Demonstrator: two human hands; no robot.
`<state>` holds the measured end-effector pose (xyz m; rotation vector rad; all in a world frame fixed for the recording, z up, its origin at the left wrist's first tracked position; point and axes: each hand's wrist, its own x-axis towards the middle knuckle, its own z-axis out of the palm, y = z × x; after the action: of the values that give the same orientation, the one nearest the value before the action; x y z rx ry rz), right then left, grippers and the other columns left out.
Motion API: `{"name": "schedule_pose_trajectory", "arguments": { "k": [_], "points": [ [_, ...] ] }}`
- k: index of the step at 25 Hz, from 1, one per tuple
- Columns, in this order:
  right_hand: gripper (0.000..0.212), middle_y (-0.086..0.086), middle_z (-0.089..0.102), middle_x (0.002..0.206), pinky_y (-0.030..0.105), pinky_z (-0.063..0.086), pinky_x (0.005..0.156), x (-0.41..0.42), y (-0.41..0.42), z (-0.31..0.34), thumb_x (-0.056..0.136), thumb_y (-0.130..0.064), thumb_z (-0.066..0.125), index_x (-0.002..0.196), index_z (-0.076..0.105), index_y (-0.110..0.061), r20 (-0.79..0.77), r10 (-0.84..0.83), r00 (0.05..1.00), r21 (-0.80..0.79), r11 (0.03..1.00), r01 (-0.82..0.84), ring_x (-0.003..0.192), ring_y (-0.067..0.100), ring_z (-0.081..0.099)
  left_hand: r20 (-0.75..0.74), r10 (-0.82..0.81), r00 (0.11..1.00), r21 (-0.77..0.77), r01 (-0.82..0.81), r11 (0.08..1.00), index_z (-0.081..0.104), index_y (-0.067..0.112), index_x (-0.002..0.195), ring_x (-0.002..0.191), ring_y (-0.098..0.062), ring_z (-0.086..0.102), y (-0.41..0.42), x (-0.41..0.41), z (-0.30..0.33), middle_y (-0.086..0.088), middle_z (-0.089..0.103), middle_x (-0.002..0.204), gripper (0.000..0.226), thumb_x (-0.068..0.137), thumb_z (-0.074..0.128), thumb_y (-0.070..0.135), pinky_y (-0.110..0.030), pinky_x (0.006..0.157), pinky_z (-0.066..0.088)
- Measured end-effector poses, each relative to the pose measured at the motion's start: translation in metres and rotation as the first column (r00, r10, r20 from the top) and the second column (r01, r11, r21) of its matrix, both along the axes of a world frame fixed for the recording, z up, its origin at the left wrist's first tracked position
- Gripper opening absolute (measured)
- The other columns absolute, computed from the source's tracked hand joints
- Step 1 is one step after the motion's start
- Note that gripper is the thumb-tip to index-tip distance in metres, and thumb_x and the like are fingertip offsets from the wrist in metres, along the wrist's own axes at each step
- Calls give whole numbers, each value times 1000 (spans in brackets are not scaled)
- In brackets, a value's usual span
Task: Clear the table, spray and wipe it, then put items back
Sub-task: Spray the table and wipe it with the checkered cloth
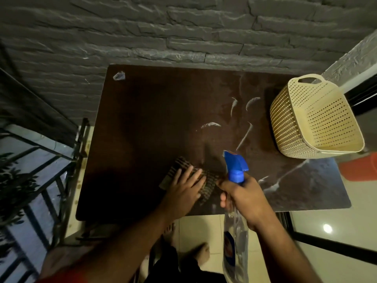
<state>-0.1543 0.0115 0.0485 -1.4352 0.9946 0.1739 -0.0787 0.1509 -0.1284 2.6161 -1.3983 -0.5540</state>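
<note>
No legible text anywhere

The clear plastic spray bottle with the blue trigger head (235,237) carries a blue and red label low on its body — too blurred to make out any word or brand; nothing else in view bears lettering, numbers or signs.

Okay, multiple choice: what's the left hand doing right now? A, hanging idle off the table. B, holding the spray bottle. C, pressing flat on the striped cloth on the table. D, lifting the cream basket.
C: the left hand lies with straight fingers flat on the striped cloth on the table, while the right hand holds the spray bottle and the cream basket sits untouched.
</note>
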Motion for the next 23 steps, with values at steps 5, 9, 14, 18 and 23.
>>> {"name": "schedule_pose_trajectory", "arguments": {
  "k": [5,9,14,18,23],
  "points": [
    [12,17,55,64,24,47,44,-16,0,-3,86,-7,65,90,53,-6,-18,24,1000,0,1000,-24,49,20,54,41,389,920,119,-392,912,7,29,155,149,-24,-8,0,107,-7,2,-2,164,58,102,25,44,-52,117,-3],
    [13,15,59,62,29,48,49,-32,0,-7,86,-10,66,91,54,-8,-2,76,997,-50,996,-76,51,21,56,-13,594,804,132,-588,798,4,25,155,149,-31,-11,-50,104,-6,-1,-3,164,60,102,27,41,-57,117,-5],
    [10,16,60,63,37,47,58,-57,0,-3,86,-6,62,93,55,-6,16,150,989,-74,986,-148,56,28,56,84,149,985,39,-152,988,15,29,153,150,-28,-1,-7,-35,-15,1,9,163,59,98,31,43,-55,118,1],
    [7,14,61,59,40,48,61,-72,2,-7,84,-6,62,82,56,-10,20,206,978,-144,969,-201,55,29,57,98,49,994,91,-58,994,24,31,152,150,-22,5,35,-44,-24,5,18,162,61,94,22,49,-50,117,1],
    [6,14,60,58,36,48,57,-90,4,-20,84,-6,62,84,56,-7,-17,188,982,-131,973,-188,51,26,57,9,428,904,93,-427,899,4,29,155,149,-24,-14,-25,35,-12,4,-6,163,57,103,24,44,-52,117,-9]
  ]
}}
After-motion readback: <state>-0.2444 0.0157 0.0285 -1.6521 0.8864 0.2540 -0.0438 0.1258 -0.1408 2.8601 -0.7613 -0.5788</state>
